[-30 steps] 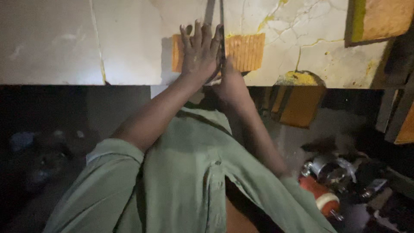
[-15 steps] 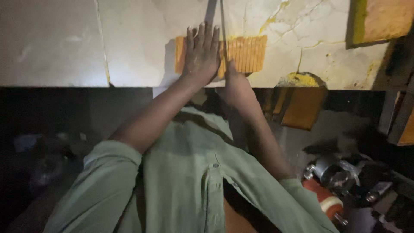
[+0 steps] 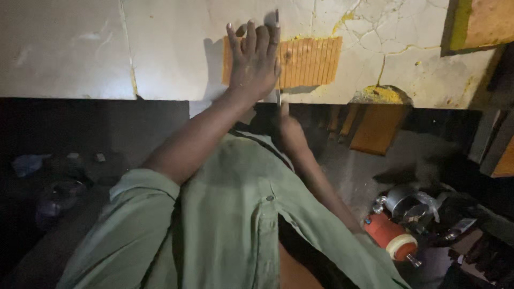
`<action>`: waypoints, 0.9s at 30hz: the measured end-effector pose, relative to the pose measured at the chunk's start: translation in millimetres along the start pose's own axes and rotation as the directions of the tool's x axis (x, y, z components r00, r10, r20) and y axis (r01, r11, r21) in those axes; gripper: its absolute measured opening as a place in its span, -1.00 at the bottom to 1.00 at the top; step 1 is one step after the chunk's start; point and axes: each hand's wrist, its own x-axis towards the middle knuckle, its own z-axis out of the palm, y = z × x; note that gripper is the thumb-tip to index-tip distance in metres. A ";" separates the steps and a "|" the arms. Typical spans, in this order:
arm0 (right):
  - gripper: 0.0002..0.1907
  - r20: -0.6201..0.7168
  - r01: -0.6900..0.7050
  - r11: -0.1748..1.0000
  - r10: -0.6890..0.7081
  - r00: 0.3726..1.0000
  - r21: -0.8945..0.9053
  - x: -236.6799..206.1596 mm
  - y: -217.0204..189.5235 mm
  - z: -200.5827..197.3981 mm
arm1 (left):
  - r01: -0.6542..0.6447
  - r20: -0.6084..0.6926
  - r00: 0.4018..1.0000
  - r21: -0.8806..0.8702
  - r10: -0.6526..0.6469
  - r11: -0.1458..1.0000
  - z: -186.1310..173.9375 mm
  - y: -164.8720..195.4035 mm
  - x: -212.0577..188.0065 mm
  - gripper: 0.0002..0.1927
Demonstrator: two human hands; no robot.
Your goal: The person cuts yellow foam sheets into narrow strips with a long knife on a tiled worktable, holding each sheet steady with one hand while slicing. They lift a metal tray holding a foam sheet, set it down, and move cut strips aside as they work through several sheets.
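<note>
Here left hand (image 3: 254,64) lies spread on orange block (image 3: 305,61); right hand (image 3: 289,131) blurred, grip unclear.

The left hand (image 3: 256,61) lies flat over the left part of the ribbed orange rectangular board (image 3: 308,61), hiding it. The right hand (image 3: 289,128) sits in shadow below the edge of the cracked pale bench (image 3: 160,48); its grip on the thin metal blade (image 3: 277,96) cannot be made out. The dark clutter at lower left (image 3: 53,182) is too dim to identify.
</note>
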 end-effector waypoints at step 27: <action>-0.26 -0.110 0.059 0.989 -0.044 0.993 0.134 77.4 -39.5 -56.2 | 0.035 -0.159 0.987 0.090 -0.021 0.995 -1.3 -17.1 -3.6 -0.22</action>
